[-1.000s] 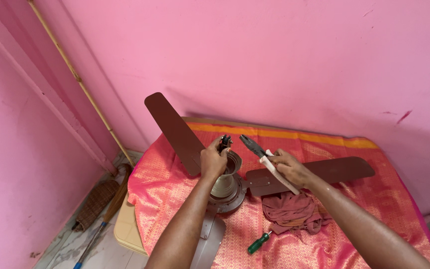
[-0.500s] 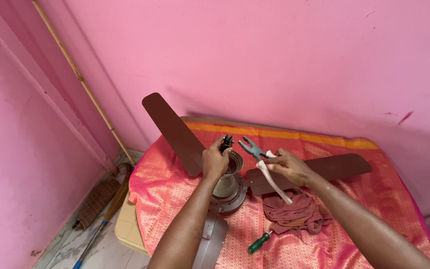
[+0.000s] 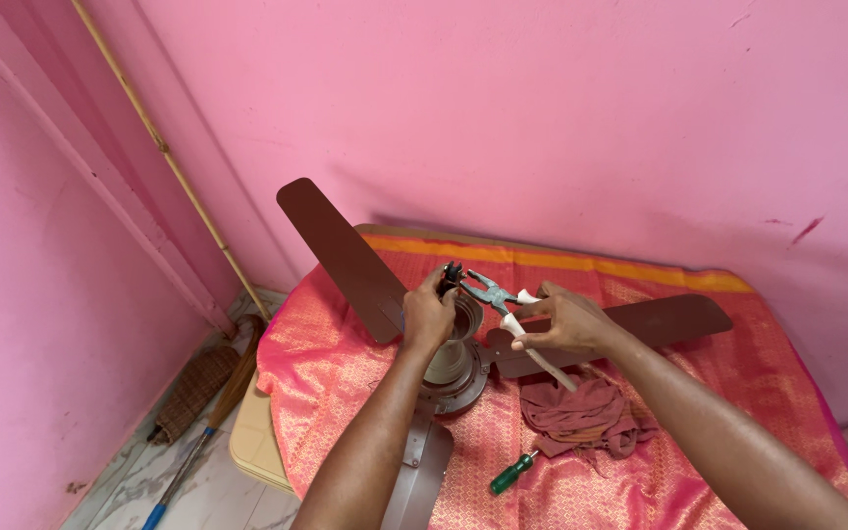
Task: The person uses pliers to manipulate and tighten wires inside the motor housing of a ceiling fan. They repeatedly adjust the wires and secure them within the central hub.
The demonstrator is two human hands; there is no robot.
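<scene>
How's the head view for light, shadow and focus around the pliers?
Head view: even, soft light with no glare; the fan blade casts a faint shadow on the pink wall; the pliers in the right hand and the left hand on the fan hub look reasonably sharp; the frame edges bend slightly.

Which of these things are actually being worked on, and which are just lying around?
In use: ceiling fan, steadied at its hub by the left hand; pliers in the right hand.
Lying about: green screwdriver, reddish rag, broom, leaning pole.
</scene>
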